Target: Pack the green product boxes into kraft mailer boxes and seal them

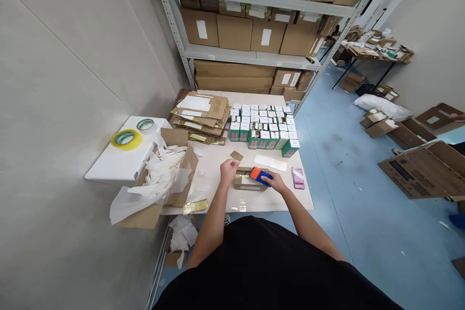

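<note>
A small cardboard box (250, 187) stands near the table's front edge, with a white label and shiny tape on it. My right hand (275, 182) is wrapped round a blue and orange handheld tool (260, 176), whose orange end rests over the top of the box. At the box's left corner, my left hand (228, 170) is closed in a pinch. Just beyond its fingertips is a small brown cardboard piece (237, 155); whether they grip it I cannot tell. A white paper strip (271, 162) lies behind the box.
Several green-and-white cartons (264, 139) stand in rows behind, beside a stack of flattened cardboard (203, 111). Left are an open box of white paper (163, 174) and tape rolls (126, 140). A pink pack (298, 178) lies right. Shelving (254, 55) backs the table.
</note>
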Action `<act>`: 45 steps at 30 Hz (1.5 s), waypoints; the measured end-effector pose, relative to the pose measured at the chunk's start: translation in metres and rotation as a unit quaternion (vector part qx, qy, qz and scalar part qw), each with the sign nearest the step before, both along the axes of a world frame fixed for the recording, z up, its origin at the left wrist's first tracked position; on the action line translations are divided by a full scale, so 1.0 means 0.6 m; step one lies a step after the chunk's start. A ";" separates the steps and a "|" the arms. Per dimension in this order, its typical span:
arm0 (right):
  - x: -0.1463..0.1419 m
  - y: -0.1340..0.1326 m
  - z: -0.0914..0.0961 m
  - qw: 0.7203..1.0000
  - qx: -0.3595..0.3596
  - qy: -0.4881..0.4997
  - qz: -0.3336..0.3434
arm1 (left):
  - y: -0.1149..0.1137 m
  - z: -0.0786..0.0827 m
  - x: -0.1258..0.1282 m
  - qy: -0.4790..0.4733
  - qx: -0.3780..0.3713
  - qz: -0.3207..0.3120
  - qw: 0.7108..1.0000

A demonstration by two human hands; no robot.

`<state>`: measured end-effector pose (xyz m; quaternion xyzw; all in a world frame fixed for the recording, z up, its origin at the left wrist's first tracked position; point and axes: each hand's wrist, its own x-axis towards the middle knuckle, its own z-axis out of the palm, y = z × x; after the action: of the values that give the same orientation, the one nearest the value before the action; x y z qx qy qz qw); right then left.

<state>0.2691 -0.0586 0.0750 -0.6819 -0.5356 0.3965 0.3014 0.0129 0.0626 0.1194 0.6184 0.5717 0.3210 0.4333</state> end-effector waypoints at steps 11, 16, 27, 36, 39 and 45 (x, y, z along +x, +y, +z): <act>0.020 0.062 0.049 0.993 0.007 -0.111 0.029 | 0.002 -0.028 -0.025 -0.032 -0.049 0.045 0.997; 0.011 0.069 0.025 0.991 -0.035 -0.113 0.063 | -0.003 -0.049 -0.022 0.002 -0.063 0.040 0.997; -0.044 0.071 -0.011 0.975 -0.070 -0.200 0.067 | -0.010 -0.148 -0.059 0.029 -0.152 0.087 0.984; -0.056 0.080 -0.017 0.966 -0.084 -0.232 0.073 | -0.006 -0.209 -0.058 0.040 -0.205 0.079 0.975; -0.057 0.077 -0.019 0.968 -0.083 -0.226 0.070 | -0.009 -0.223 -0.051 0.034 -0.222 0.074 0.972; -0.059 0.077 -0.020 0.966 -0.091 -0.232 0.066 | -0.022 -0.236 -0.019 -0.007 -0.243 0.053 0.968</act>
<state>0.2335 -0.0124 0.0632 -0.7426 -0.5969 0.2933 0.0787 0.0015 0.0491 -0.0222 0.4611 0.6613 0.1989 0.5572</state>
